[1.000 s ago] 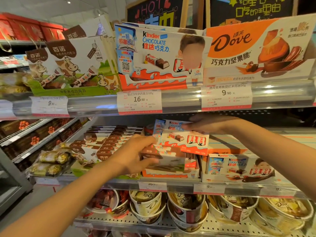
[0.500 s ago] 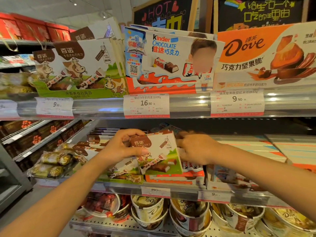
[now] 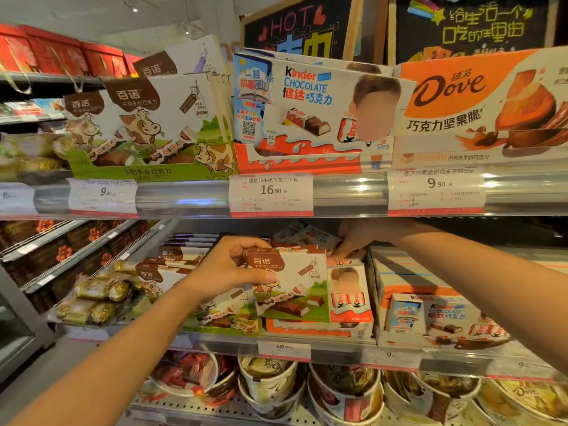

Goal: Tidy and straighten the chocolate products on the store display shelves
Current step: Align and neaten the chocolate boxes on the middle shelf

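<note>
Under the price rail of the middle shelf [image 3: 338, 345], the left hand [image 3: 229, 265] gripped a cow-print chocolate box [image 3: 295, 284] upright at its top-left corner — long axis across — while the right hand [image 3: 362, 238] pinched a Kinder box [image 3: 349, 290] just right of it.

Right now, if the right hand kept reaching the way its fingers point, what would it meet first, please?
Most likely the Kinder boxes at the back of the middle shelf: the right hand points left and down at them, though depth is unclear.
</note>
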